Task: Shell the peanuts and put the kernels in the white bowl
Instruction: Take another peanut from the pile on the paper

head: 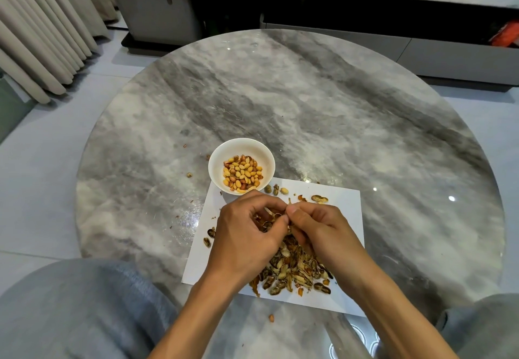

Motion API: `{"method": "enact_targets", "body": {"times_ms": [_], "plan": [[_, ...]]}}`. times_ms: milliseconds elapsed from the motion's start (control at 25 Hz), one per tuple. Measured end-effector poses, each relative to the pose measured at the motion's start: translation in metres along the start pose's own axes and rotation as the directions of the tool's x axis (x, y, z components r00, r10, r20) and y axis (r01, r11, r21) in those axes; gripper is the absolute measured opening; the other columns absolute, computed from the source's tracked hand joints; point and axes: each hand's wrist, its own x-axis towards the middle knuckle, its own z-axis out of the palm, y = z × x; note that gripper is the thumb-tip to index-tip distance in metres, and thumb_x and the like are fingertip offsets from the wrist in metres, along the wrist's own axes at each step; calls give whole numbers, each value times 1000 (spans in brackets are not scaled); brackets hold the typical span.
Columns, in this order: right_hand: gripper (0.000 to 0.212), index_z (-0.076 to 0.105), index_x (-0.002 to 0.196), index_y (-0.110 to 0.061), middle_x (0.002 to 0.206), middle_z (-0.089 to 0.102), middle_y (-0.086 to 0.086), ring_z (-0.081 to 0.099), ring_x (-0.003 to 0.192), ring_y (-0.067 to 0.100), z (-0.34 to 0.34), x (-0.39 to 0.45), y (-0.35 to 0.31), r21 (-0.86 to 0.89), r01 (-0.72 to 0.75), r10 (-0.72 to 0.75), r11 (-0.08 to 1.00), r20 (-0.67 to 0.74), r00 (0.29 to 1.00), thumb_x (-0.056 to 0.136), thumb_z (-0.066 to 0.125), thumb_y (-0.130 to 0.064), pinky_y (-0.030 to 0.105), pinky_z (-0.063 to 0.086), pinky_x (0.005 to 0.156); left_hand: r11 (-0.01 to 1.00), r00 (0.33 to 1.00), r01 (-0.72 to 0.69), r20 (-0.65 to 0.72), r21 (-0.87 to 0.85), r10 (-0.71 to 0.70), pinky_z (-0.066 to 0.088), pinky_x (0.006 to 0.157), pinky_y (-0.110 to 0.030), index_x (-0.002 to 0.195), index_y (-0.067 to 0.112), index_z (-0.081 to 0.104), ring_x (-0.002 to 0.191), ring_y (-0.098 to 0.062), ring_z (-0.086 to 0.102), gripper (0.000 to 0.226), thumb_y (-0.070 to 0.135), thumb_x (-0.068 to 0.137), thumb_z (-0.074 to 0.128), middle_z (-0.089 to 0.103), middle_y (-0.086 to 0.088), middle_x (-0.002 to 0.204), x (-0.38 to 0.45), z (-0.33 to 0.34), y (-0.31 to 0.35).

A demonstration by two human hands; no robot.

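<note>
— Peanut (287, 209), where is it?
— Pinched between both hands, right at the fingertips, over the white paper (344, 193). The left hand (247, 229) and right hand (320, 229) meet thumb to thumb, fingers curled tight on the shell.
— And the bowl (241, 146)?
— Just beyond the left fingers, touching the paper's far corner. Kernels (243, 173) fill its bottom.
— Anything else close by?
— A heap of empty shells (292, 274) lies under the wrists, nearer the person than the fingers. A few whole nuts (319, 198) sit just past the right fingertips. Everything rests on a round marble table (309, 106).
</note>
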Motion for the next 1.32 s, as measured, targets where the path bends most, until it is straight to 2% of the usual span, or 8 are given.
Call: {"method": "enact_targets", "body": {"times_ms": [160, 320, 440, 600, 800, 1000, 1160, 1320], "plan": [[37, 68, 75, -9, 53, 40, -3, 32, 49, 12, -11, 2, 1, -71, 3, 4, 997, 94, 996, 101, 54, -31, 27, 27, 50, 992, 986, 122, 113, -12, -120, 47, 62, -11, 89, 29, 78, 75, -1, 64, 11, 19, 83, 77, 71, 21, 83, 3, -3, 0], [27, 76, 90, -15, 73, 72, -1, 66, 68, 19, -20, 3, -1, -122, 14, 6, 992, 159, 987, 100, 57, -31, 31, 51, 66, 984, 975, 171, 153, -48, -162, 47, 62, -12, 86, 26, 80, 72, -5, 65, 13, 18, 77, 83, 74, 13, 80, 4, -6, 0], [27, 76, 92, -9, 52, 55, -12, 46, 47, 3, -19, 4, 0, -31, -28, 33, 999, 153, 988, 99, 58, -28, 15, 36, 50, 949, 953, 281, 161, -144, -258, 53, 67, -18, 81, 22, 79, 73, -9, 67, 12, 13, 75, 84, 74, 5, 76, 5, -7, 1], [49, 74, 89, -5, 50, 43, -4, 33, 47, 12, -15, 6, 1, 40, -171, 168, 985, 58, 984, 93, 58, -51, 25, 28, 50, 832, 892, 451, 155, -321, -424, 51, 64, -19, 80, 17, 79, 77, -10, 69, 10, 9, 76, 82, 76, -1, 78, 6, -6, 3], [56, 68, 89, -4, 51, 38, 1, 26, 41, 11, 3, 6, 8, 453, -430, 473, 781, 21, 881, 98, 48, -55, 23, 19, 41, 968, 975, 219, 56, -120, -213, 48, 63, -14, 79, 24, 77, 69, -2, 62, 10, 14, 78, 81, 71, 11, 76, 3, -5, 4], [28, 61, 104, -7, 58, 43, 1, 30, 40, 8, 24, 8, 12, 776, -412, 427, 477, 205, 881, 104, 43, -28, 20, 25, 34, 998, 981, 47, 190, -39, -39, 45, 66, -12, 89, 26, 79, 74, -5, 61, 16, 12, 80, 80, 66, 11, 87, -1, 3, 4], [36, 46, 72, -14, 58, 39, 0, 28, 46, 10, 16, 19, -12, 849, -333, 437, 410, 138, 889, 104, 42, -29, 20, 22, 37, 893, 910, 338, -139, -295, -391, 49, 65, -18, 90, 29, 78, 76, 2, 64, 18, 12, 89, 71, 73, 16, 87, 12, -22, 3], [45, 60, 75, -8, 67, 62, 7, 55, 59, 17, 21, 69, -69, 739, -118, 289, 663, -108, 951, 107, 37, -30, 29, 45, 57, 776, 741, 433, -310, -458, -596, 48, 68, -26, 88, 25, 77, 82, -9, 61, 20, 8, 90, 65, 72, 6, 91, 16, -32, -6]]}}
